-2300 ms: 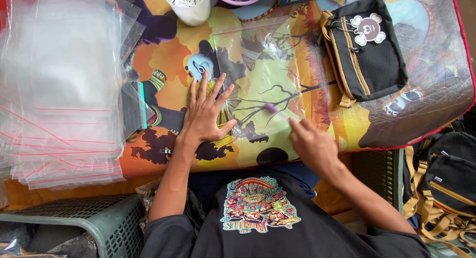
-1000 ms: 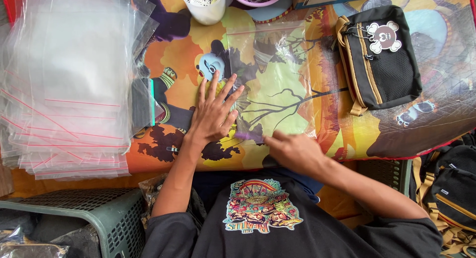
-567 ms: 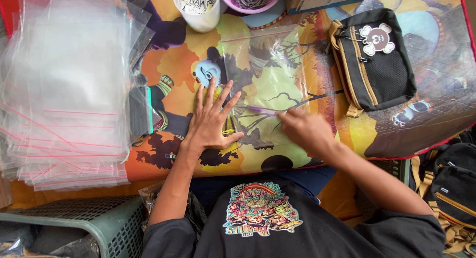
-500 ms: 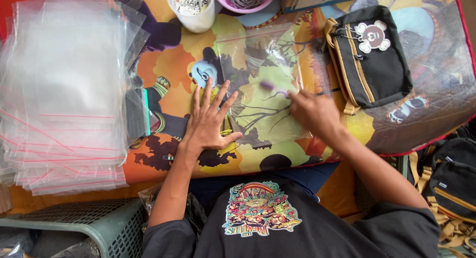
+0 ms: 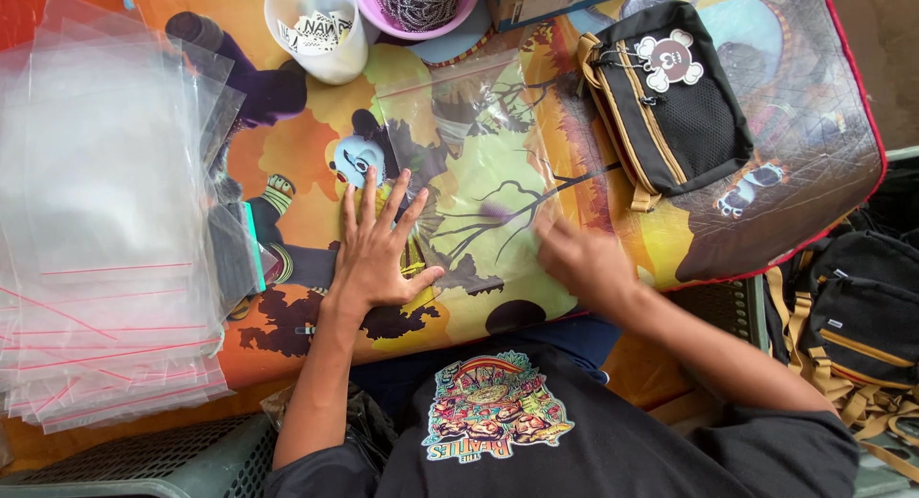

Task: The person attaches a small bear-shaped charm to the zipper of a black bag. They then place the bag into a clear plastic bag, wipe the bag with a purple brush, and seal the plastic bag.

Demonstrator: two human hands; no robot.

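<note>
Surface: colourful cartoon-printed table cover [image 5: 287, 163] seen from above, with a red edge at the right.
Clear bag: one see-through plastic bag [image 5: 479, 163] lies flat in the middle of the cover, straight ahead of the person — its top edge points toward the cups.
Left hand: left hand [image 5: 378, 249] rests palm down on the bag's left part, fingers spread wide, pinning it in place.
Right hand: right hand [image 5: 579, 259] is on the bag's right part and is blurred; the fingers look loosely curled against the plastic, but I cannot tell whether they pinch anything.
Progress: the bag looks flat and empty, with nothing slipped inside as far as the picture shows; the black pouch is not in it.
Black pouch: small black pouch with tan trim [image 5: 670, 105] lies just right of the bag, a round cartoon tag on its front.
Bag stack: thick pile of clear bags with red seal lines [image 5: 105, 230] sits at the left, apart from both hands.
Cups: white cup [image 5: 316, 33] and pink bowl of dark chain [image 5: 421, 5] stand beyond the bag.
More pouches: other black pouches [image 5: 862, 316] lie off the table at the right.
In the way: nothing lies between the hands and the pouch.
</note>
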